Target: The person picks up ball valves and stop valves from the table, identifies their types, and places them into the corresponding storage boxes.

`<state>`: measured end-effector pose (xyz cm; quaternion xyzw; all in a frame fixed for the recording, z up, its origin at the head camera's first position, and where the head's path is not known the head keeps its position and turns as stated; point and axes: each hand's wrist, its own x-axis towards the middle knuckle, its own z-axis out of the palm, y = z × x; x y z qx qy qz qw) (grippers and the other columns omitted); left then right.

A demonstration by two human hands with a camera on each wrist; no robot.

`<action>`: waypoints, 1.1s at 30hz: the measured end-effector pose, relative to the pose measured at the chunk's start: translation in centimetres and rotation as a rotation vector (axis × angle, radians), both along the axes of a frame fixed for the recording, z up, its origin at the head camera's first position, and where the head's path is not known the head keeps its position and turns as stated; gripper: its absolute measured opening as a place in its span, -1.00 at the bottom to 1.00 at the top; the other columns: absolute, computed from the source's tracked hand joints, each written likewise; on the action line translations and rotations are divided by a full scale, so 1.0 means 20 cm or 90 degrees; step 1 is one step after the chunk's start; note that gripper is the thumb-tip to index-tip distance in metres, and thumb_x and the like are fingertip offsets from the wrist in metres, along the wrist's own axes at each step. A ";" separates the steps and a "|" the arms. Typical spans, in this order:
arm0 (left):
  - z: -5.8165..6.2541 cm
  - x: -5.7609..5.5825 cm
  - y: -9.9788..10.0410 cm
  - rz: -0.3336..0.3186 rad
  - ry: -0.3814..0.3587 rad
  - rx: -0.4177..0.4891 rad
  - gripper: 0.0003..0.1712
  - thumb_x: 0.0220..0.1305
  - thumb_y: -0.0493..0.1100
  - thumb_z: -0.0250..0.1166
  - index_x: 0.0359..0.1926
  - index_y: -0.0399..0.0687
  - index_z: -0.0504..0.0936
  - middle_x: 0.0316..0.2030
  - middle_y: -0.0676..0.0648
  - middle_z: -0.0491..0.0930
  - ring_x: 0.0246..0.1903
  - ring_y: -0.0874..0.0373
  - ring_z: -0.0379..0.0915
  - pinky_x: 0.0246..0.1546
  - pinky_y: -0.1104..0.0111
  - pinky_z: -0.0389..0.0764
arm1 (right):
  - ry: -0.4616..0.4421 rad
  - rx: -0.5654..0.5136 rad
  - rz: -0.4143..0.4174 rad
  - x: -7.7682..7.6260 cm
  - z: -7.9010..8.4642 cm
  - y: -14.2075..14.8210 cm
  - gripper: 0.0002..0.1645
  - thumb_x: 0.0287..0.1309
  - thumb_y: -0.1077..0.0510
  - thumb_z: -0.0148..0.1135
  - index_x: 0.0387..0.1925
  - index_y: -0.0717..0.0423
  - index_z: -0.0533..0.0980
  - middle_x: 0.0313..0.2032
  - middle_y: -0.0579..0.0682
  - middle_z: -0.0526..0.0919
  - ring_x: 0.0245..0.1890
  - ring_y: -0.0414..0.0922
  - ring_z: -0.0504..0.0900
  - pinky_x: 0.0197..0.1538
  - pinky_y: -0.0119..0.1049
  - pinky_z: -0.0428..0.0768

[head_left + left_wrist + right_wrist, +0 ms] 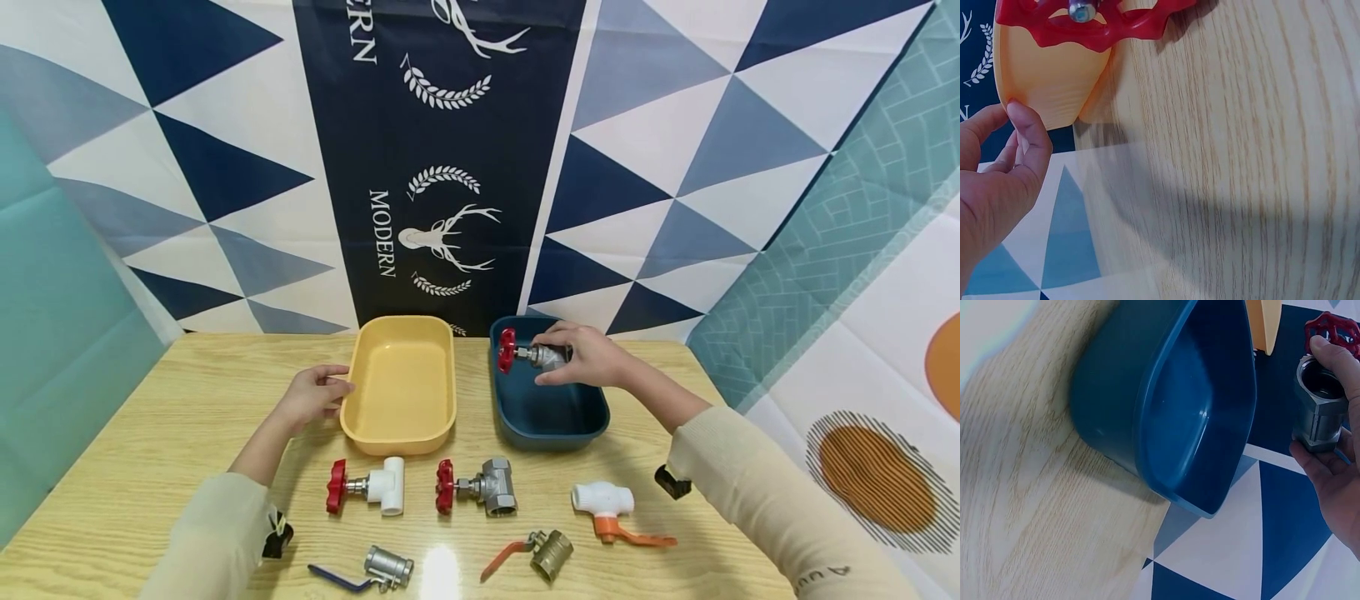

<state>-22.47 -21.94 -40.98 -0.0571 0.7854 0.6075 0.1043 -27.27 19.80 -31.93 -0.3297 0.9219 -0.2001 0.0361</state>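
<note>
My right hand [588, 357] grips a grey metal gate valve [550, 357] by its body, above the dark blue bin [551, 440]. The red handwheel points left in the head view; in the right wrist view the valve's hollow end [1321, 381] shows. My left hand [313, 393] is at the left side of the yellow bin [397, 444]. In the left wrist view its thumb and a finger pinch the bin's rim [1000, 81]. No objects show inside the yellow bin.
In front of the bins lie a white valve with red handwheel [386, 485], a metal gate valve [497, 487], a blue-handled ball valve [390, 567], a brass ball valve [552, 556] and a white valve with orange handle [603, 500]. A patterned cloth [442, 250] hangs behind.
</note>
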 end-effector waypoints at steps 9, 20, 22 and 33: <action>-0.01 0.00 0.00 0.002 0.000 0.002 -0.41 0.29 -0.23 0.14 0.28 -0.38 0.23 -0.22 -0.09 0.44 -0.39 0.25 0.49 -0.39 0.44 0.60 | 0.007 -0.002 0.003 -0.02 -0.01 -0.03 -0.29 -0.09 -0.19 0.40 0.09 0.05 0.52 0.01 0.08 0.54 -0.20 -0.09 0.49 -0.29 -0.38 0.53; 0.00 0.00 0.00 0.005 -0.004 0.003 -0.40 0.29 -0.23 0.14 0.28 -0.37 0.22 -0.21 -0.10 0.44 -0.38 0.24 0.49 -0.38 0.42 0.59 | -0.004 -0.011 0.010 -0.03 0.00 -0.06 -0.29 -0.09 -0.18 0.40 0.10 0.05 0.51 0.02 0.07 0.53 -0.21 -0.11 0.50 -0.31 -0.37 0.53; 0.00 0.01 0.00 0.004 -0.004 0.005 -0.40 0.29 -0.23 0.14 0.29 -0.37 0.22 -0.21 -0.10 0.44 -0.38 0.23 0.49 -0.39 0.42 0.59 | -0.004 -0.013 0.008 -0.04 0.00 -0.07 -0.30 -0.09 -0.18 0.40 0.10 0.03 0.51 0.02 0.07 0.53 -0.21 -0.10 0.50 -0.32 -0.39 0.54; 0.01 0.01 0.01 0.003 -0.005 0.003 -0.40 0.29 -0.23 0.14 0.29 -0.38 0.21 -0.19 -0.11 0.45 -0.38 0.23 0.50 -0.38 0.42 0.61 | 0.007 -0.007 0.022 -0.07 0.00 -0.11 -0.28 -0.07 -0.18 0.39 0.12 0.07 0.50 0.02 0.09 0.54 -0.19 -0.09 0.49 -0.29 -0.37 0.52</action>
